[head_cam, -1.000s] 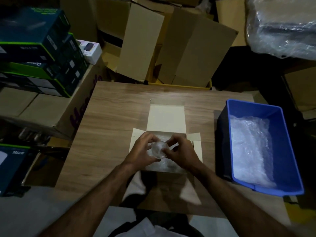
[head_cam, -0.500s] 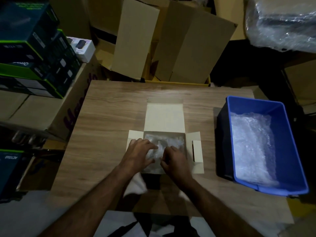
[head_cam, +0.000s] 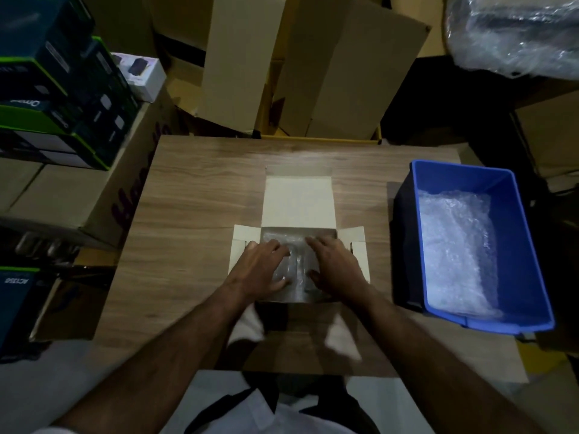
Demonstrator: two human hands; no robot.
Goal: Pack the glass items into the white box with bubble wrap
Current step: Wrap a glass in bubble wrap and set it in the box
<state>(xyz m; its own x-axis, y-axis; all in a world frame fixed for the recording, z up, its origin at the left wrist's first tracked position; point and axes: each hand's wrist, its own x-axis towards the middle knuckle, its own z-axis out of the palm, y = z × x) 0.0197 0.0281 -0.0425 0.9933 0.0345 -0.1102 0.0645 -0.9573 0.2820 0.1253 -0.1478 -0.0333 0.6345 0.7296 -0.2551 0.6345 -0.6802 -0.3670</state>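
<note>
Item: glass items in bubble wrap (head_cam: 293, 264), inside the open white box (head_cam: 299, 198) near the table (head_cam: 194, 195) front edge, centre. Handling, as judged: light, brittle glass under soft, slippery film; best cradled from both sides low on the bundle, never pinched. Left hand (head_cam: 261, 267) and right hand (head_cam: 336, 267): fingers spread flat, pressing the wrap down (no grip visible). Change: a second ago both hands held a small round glass piece above the box; now it lies inside.
</note>
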